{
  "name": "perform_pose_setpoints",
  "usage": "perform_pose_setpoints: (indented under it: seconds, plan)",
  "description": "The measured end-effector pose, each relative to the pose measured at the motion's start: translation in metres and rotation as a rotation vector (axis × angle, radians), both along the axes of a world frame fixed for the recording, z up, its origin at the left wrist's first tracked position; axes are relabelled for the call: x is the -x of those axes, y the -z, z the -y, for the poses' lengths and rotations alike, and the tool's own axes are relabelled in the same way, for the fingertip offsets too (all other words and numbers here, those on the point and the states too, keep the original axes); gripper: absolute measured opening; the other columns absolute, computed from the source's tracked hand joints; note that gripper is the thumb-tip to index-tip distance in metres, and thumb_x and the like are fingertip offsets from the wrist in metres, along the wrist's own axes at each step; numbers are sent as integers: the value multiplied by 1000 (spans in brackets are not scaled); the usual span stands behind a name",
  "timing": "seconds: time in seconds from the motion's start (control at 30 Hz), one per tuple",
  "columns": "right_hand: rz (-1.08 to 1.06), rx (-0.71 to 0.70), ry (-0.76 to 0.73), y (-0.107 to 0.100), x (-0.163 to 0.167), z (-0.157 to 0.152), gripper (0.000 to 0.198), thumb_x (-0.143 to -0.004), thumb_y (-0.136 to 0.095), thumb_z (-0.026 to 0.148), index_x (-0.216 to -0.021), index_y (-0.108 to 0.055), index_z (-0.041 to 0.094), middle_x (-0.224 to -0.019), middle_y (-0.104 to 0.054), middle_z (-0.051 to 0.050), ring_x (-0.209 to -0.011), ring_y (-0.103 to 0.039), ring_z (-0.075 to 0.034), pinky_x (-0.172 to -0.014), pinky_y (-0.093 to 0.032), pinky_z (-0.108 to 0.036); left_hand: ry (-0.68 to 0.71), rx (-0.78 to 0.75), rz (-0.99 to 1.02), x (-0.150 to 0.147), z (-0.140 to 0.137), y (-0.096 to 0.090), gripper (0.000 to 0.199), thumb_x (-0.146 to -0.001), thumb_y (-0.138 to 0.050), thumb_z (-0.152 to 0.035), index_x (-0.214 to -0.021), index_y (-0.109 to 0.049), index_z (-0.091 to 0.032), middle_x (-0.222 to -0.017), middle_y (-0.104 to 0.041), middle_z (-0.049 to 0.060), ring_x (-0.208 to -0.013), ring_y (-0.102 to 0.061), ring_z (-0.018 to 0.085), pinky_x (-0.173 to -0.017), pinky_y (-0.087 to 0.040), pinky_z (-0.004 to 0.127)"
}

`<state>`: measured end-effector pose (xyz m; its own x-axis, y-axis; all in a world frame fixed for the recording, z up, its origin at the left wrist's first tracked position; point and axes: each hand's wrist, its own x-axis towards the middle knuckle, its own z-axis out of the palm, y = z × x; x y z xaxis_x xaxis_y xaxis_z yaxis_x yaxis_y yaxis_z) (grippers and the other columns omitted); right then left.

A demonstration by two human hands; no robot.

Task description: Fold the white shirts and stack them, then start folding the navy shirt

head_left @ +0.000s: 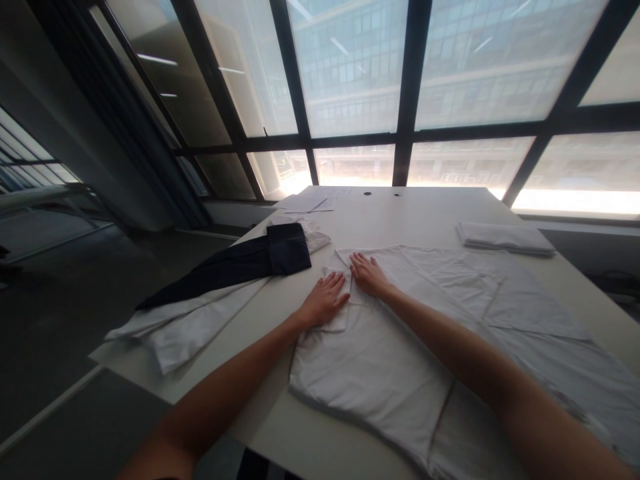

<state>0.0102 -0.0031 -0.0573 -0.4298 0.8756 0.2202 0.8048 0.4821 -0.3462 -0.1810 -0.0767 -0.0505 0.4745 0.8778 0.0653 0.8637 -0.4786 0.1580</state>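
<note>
A large white cloth garment (380, 360) lies spread over the table, creased and with visible seams; its exact kind is unclear. My left hand (323, 303) rests flat on a small folded-over section (338, 323) at its left edge, fingers stretched out. Just to the right, my right hand (368, 274) presses flat on the same cloth, its fingers extended and fairly close together. Neither hand grips anything. Some of the folded section is hidden beneath my palms.
Dark navy cloth (289, 249) and white cloth (185, 337) lie on the left, partly over the table's edge. A folded white cloth stack (505, 239) sits at the right. Papers (307, 201) lie on the white table (425, 213) near the windows (350, 67).
</note>
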Motion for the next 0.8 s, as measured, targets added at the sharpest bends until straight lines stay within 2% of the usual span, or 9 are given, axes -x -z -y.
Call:
perform_pose_setpoints:
  seconds: [0.1, 0.3, 0.43, 0.5, 0.63, 0.73, 0.8]
  plan:
    - [-4, -7, 52, 2, 0, -2, 56, -107, -23, 33, -157, -36, 11, -165, -33, -14, -153, -25, -25, -122, -21, -52, -36, 0, 5, 2, -4, -1, 62, -108, -28, -51, -158, -36, -15, -165, -30, 15, -155, -20, 30, -122, -20, 56]
    - [106, -32, -1, 4, -1, -1, 54, -105, -26, 30, -153, -43, 14, -163, -35, -17, -152, -26, -29, -121, -21, -55, -106, -8, 3, 3, -8, -1, 71, -105, -31, -56, -158, -32, -8, -166, -22, 21, -155, -17, 34, -123, -19, 54]
    - [136, -36, -4, 4, -1, -1, 53, -105, -28, 29, -154, -42, 15, -164, -34, -17, -152, -26, -29, -121, -21, -55, -132, 36, 1, 6, -14, -2, 70, -105, -30, -56, -159, -31, -11, -166, -23, 20, -155, -18, 33, -123, -18, 54]
    - [130, -45, -5, 4, -1, 0, 53, -104, -29, 29, -153, -43, 15, -163, -35, -17, -152, -27, -29, -121, -22, -55, -129, 10, -5, 7, -14, -3, 68, -105, -31, -54, -158, -32, -12, -166, -24, 19, -155, -18, 33, -122, -18, 56]
    - [121, -49, -3, 3, -1, 0, 52, -103, -31, 27, -152, -44, 14, -162, -36, -17, -151, -28, -29, -121, -23, -55, -13, -93, -16, 4, -3, -4, 62, -105, -35, -48, -154, -41, -11, -162, -34, 21, -154, -23, 32, -124, -16, 56]
    - [122, -42, -3, 2, -1, 1, 52, -104, -31, 27, -152, -45, 14, -162, -36, -17, -152, -28, -28, -121, -23, -54, 113, -53, -8, -1, 11, -3, 64, -106, -35, -49, -154, -40, -8, -161, -35, 22, -153, -27, 30, -124, -20, 50]
    - [122, -47, 4, 1, -1, 2, 52, -104, -30, 28, -151, -45, 14, -163, -36, -18, -152, -28, -28, -121, -23, -54, 135, -29, -7, -4, 17, -2, 67, -106, -33, -52, -155, -38, -7, -162, -33, 21, -153, -26, 31, -124, -21, 50]
